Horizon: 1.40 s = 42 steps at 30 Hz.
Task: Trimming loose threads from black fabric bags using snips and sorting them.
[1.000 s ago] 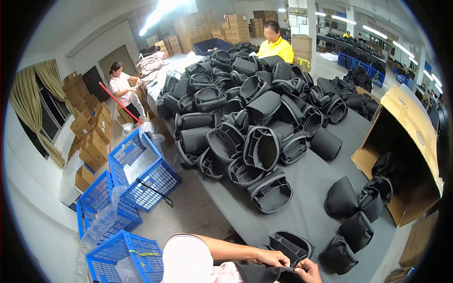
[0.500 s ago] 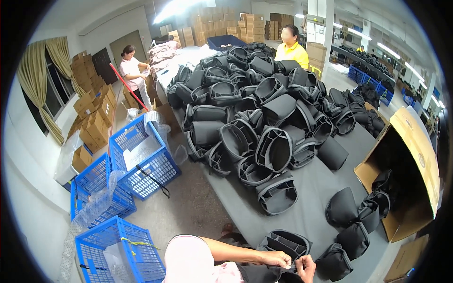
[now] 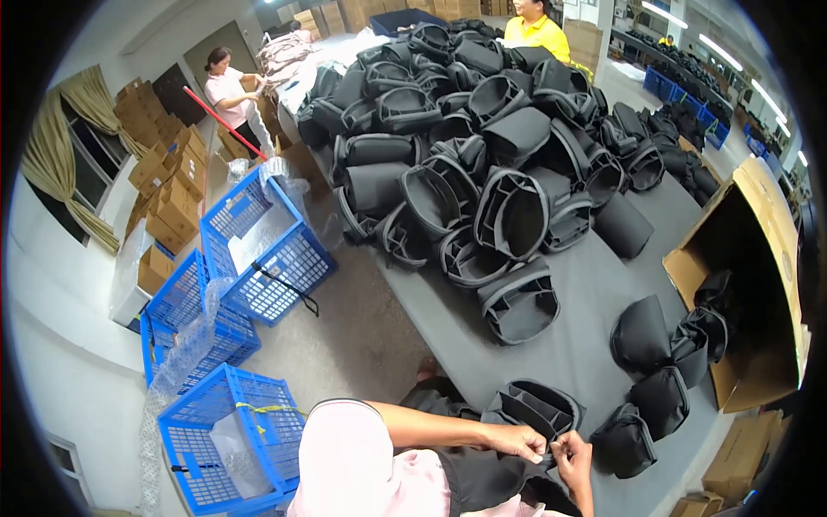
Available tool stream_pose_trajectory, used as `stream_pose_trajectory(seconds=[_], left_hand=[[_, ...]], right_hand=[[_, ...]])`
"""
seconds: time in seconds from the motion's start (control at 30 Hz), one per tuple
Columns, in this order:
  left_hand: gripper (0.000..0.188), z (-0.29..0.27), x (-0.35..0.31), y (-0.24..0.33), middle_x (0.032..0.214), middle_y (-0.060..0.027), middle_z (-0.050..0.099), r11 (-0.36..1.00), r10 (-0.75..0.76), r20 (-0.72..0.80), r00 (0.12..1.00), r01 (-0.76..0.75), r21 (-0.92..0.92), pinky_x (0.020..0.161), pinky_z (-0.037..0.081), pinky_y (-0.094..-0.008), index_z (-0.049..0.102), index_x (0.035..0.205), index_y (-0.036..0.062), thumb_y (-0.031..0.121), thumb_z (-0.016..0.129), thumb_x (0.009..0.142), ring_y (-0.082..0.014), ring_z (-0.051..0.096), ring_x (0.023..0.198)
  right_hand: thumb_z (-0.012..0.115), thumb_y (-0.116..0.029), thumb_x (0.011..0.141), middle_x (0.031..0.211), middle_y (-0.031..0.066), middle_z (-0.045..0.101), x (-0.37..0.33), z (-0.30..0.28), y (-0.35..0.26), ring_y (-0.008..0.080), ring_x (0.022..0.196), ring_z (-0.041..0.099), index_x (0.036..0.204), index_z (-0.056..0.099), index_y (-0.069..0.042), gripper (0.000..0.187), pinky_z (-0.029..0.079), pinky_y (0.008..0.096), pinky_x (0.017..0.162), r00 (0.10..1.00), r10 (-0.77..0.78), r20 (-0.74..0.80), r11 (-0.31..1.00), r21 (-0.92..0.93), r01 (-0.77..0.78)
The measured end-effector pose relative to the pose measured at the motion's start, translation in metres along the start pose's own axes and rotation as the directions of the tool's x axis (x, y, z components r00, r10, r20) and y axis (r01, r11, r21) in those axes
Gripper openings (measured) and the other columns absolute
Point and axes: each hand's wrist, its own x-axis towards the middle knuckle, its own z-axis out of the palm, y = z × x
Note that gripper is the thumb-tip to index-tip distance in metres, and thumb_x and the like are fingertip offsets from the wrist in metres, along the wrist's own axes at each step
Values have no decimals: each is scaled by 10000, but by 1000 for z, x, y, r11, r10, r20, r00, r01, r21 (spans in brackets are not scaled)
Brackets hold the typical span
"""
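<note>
A black padded bag (image 3: 536, 408) with inner dividers lies open in front of me at the near edge of the table. My left hand (image 3: 517, 441) reaches in from the left, its fingers closed on the bag's near edge. Close beside it, my right hand (image 3: 572, 455) pinches the same edge with thumb and fingers. The small part between the fingertips is too hidden to make out. To the right of my hands stand several closed black bags (image 3: 660, 401). Farther up the table rises a large heap of similar black bags (image 3: 512, 215), many with their openings showing.
An open cardboard box (image 3: 748, 258) lies on its side at the table's right edge, black bags at its mouth. Blue plastic crates (image 3: 284, 267) with bubble wrap (image 3: 185, 358) stand on the floor at left. A person in pink and another in a yellow shirt (image 3: 538, 36) stand beyond.
My view has tilted down, so the table and crates appear higher or shifted. Both hands remain at the bag's near edge, with the fingertips slightly shifted.
</note>
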Motion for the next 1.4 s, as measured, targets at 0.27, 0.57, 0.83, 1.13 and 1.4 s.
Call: stream_pose_trajectory(seconds=[0.27,0.57,0.83,1.13,1.4], left_hand=[[136,-14,-4,45,807,66,511,931,-50,-291,955,-61,-360,670,391,-180,561,945,65,139,617,846,-19,463,739],[195,-11,18,37,893,24,535,969,-79,-366,927,-15,-246,742,395,-184,531,1003,33,137,613,861,-44,483,810],[174,0,23,35,874,23,520,972,-64,-337,939,-18,-234,718,413,-192,543,980,28,67,629,834,-39,489,793],[157,1,26,31,852,25,483,981,-30,-315,949,-33,-194,684,407,-192,544,954,21,71,632,833,-40,476,768],[172,0,25,31,848,21,481,980,-18,-346,938,-52,-191,697,415,-206,541,965,17,63,636,829,-53,484,781]], right_hand=[[602,8,801,782,125,644,33,8,-34,241,650,627,860,571,-9,69,482,280,610,763,-271,-587,962,-193,194],[602,16,786,789,80,567,15,1,-21,155,610,545,971,560,-21,194,451,248,596,838,296,-459,937,309,-161],[669,-66,713,828,62,552,-10,-23,-35,202,619,572,935,570,-51,243,456,302,562,933,133,-335,990,9,-138],[695,-87,667,721,46,519,-5,-23,-28,219,575,545,892,606,-79,242,421,308,514,949,-117,-293,952,-304,23],[699,-62,645,711,42,534,-5,-17,-33,206,564,546,878,618,-81,248,416,306,495,938,-53,-342,978,-209,-20]])
